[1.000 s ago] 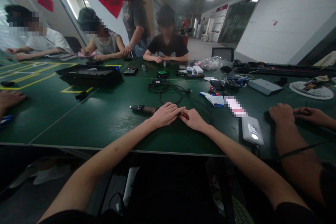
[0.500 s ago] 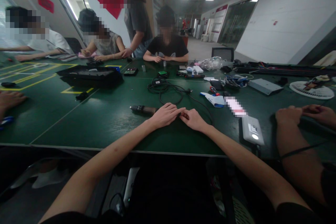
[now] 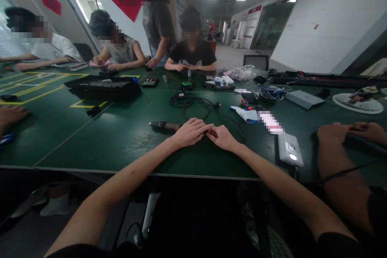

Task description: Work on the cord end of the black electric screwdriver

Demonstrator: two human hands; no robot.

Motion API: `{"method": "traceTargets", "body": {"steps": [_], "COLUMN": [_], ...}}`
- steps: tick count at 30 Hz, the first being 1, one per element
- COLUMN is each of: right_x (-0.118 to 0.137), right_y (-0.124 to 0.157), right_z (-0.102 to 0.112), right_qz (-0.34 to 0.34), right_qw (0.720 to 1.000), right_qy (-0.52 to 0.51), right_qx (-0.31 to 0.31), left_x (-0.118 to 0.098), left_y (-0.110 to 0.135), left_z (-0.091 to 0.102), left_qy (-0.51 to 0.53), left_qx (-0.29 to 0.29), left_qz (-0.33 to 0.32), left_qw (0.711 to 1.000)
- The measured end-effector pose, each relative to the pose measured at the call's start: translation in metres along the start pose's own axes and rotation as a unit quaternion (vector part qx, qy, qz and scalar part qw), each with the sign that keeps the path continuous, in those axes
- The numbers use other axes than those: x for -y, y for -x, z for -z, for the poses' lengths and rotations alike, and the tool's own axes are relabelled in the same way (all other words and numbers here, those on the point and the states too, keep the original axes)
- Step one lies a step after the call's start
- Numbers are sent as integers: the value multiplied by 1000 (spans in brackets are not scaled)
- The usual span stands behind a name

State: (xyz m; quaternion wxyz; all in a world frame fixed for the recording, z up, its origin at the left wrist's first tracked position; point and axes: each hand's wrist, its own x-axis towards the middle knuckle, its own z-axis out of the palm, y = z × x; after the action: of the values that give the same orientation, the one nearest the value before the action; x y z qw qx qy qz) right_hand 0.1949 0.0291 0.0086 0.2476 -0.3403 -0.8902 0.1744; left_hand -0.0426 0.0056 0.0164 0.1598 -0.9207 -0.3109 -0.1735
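1. Tabletop [image 3: 121, 141] is carrying looped cord [image 3: 196, 97] at the hands' twelve o'clock;
2. Power tool [image 3: 165, 125] is pointing to nine o'clock; loose holding could let it roll;
3. Left hand [image 3: 191, 132] is covering its rear, fingers lying together; right hand [image 3: 224, 137] is resting, fingers curled; both grips unclear.

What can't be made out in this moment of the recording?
All in the head view:
Rear of the tool: covered by the left hand.
What, if anything, the right hand grips: hidden by the hand itself.
Whether the cable joins the tool: hidden by the hands.
Co-worker's hand at far left: arm cut off by the edge.
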Motion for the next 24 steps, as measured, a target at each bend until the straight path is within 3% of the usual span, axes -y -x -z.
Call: {"method": "traceTargets", "body": {"steps": [15, 21, 24], "right_x": [1, 3, 5], "right_y": [0, 1, 2], "right_z": [1, 3, 6], "right_qz": [-5, 4, 14], "right_qw": [1000, 1000, 1000], "right_qy": [3, -11, -17], "right_qx": [2, 0, 5], "left_x": [-4, 4, 7], "left_y": [-2, 3, 6], "left_z": [4, 3, 3], "left_qy": [4, 32, 52], "left_qx": [9, -5, 8], "left_qz": [3, 63, 58], "left_qw": [1000, 997, 997]}}
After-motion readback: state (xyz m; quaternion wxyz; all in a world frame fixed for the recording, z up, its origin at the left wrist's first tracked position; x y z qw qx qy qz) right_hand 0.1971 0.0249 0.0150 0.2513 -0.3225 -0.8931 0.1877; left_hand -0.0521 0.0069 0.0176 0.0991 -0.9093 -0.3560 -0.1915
